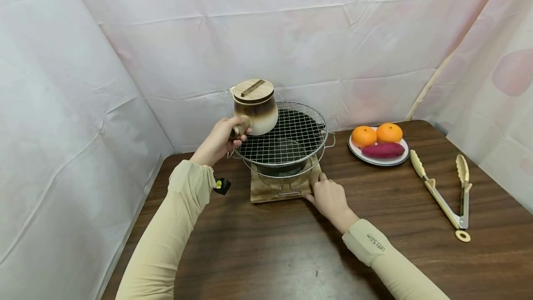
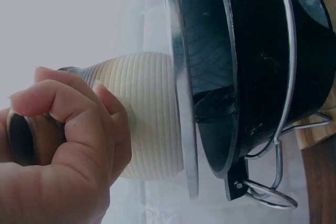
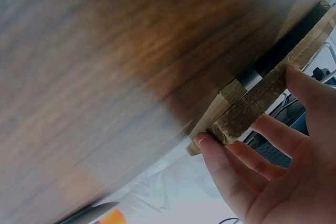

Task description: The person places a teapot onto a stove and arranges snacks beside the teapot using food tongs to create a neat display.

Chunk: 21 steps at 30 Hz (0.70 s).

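Note:
My left hand [image 1: 225, 137] grips the side handle [image 2: 39, 137] of a ribbed teapot [image 1: 260, 117], brown above and cream below, with a wooden lid [image 1: 253, 90]. The pot is upright at the left part of a round wire grate [image 1: 287, 147]; in the left wrist view its base [image 2: 176, 166] meets the grate's rim. Under the grate is a black stove bowl [image 2: 262, 66] in a wire frame, standing on a wooden board [image 1: 266, 193]. My right hand [image 1: 331, 196] holds the board's near right corner [image 3: 231, 124], thumb at the front edge, fingers along the side.
Right of the stove, a white plate [image 1: 376, 163] with a dark rim holds two oranges [image 1: 364, 136] and a purple sweet potato [image 1: 383, 150]. Spread tongs [image 1: 447, 205] lie farther right on the brown table [image 1: 250, 253]. Pale curtains [image 1: 291, 45] enclose the back and sides.

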Motion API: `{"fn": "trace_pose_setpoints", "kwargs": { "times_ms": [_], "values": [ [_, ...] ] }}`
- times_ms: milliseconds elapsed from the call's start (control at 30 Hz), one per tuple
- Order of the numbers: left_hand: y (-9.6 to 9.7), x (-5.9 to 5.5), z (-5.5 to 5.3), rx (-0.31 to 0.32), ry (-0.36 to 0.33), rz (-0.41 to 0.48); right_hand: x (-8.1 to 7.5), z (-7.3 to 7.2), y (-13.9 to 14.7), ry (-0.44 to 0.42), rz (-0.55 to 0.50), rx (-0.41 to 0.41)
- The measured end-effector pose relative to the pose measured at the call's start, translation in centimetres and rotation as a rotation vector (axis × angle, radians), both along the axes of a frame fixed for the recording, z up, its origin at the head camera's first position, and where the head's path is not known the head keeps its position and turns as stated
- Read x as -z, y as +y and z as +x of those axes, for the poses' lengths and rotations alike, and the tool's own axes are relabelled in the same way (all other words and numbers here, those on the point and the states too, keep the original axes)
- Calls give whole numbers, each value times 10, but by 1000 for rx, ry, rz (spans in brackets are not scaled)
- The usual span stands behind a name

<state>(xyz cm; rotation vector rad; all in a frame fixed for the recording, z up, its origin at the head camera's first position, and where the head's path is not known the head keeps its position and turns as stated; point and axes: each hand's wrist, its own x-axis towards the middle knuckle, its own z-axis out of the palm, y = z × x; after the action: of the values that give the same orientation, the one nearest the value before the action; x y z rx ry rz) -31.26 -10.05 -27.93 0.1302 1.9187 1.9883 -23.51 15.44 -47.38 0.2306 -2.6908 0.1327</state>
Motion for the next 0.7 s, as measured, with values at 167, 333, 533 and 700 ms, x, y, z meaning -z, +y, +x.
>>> {"fn": "trace_pose_setpoints", "kwargs": {
  "times_ms": [167,333,533,700],
  "values": [
    [0,0,0,2,10,-22,-1,0,0,-9,3,3],
    [0,0,-1,11,26,-57,0,0,0,-5,5,2],
    [-4,-1,0,36,24,-109,1,0,0,15,5,2],
    [-7,-2,2,47,42,-151,2,0,0,10,3,-1]
  ]
}}
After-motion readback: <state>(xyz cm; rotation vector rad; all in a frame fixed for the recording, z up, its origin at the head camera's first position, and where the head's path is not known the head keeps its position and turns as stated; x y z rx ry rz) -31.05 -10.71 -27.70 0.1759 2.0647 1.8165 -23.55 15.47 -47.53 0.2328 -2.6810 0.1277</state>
